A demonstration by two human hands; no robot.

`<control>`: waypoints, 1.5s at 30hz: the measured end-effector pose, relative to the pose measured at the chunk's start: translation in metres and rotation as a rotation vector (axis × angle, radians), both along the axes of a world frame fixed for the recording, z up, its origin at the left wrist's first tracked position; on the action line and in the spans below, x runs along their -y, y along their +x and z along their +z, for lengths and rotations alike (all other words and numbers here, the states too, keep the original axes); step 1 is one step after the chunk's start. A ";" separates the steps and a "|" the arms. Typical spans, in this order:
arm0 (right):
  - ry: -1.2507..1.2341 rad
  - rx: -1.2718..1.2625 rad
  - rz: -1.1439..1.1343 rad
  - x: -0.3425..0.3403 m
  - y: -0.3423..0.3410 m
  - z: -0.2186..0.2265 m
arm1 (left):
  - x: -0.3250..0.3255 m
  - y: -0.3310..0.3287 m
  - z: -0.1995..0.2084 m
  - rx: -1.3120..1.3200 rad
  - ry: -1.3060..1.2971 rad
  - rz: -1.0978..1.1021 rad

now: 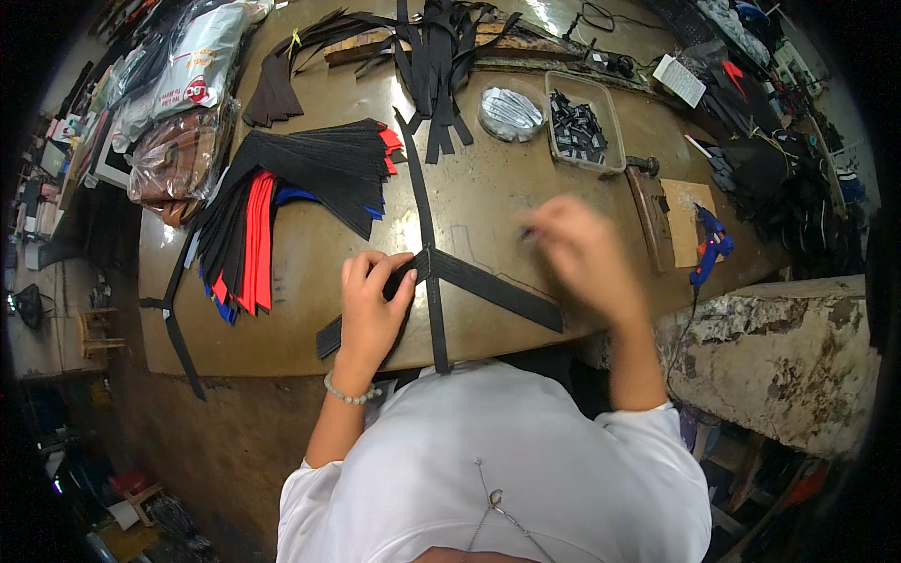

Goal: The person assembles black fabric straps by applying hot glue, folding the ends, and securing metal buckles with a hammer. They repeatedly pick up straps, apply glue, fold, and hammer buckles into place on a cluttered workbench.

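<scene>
A wide black ribbed strap (497, 291) lies bent into a V at the near edge of the table. A narrow black strap (418, 192) crosses it at the peak of the bend and runs toward me. My left hand (369, 305) is closed on the wide strap's left arm, thumb and fingertips beside the crossing. Blurred by motion, my right hand (587, 253) is raised to the right of the straps, fingers pinched together. A small dark piece shows at its fingertips, too blurred to name. Past this hand stands a clear plastic box (615, 150) of small black buckle-like pieces (577, 127).
A round tub (511, 114) of pale strips stands beside the box. Fanned black straps (310, 169) and red straps (260, 244) cover the left. More black straps (436, 66) hang over a wooden bar at the back. A blue glue gun (713, 246) rests at right, near a metal bar (649, 214).
</scene>
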State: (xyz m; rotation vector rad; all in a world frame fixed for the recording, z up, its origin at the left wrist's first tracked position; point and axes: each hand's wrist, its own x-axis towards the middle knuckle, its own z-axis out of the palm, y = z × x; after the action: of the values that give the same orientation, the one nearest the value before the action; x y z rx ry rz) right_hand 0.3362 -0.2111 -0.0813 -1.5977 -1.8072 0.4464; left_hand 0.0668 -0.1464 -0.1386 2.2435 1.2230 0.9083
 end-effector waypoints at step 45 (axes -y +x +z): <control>-0.100 -0.004 0.454 0.036 -0.076 -0.044 | 0.002 0.002 -0.006 0.030 -0.228 0.044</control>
State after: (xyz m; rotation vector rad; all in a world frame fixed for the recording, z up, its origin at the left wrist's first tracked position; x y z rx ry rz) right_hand 0.2603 -0.2468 -0.1255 -1.2373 -2.1756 0.7529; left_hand 0.0684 -0.1485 -0.1446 2.0249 1.2967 0.7731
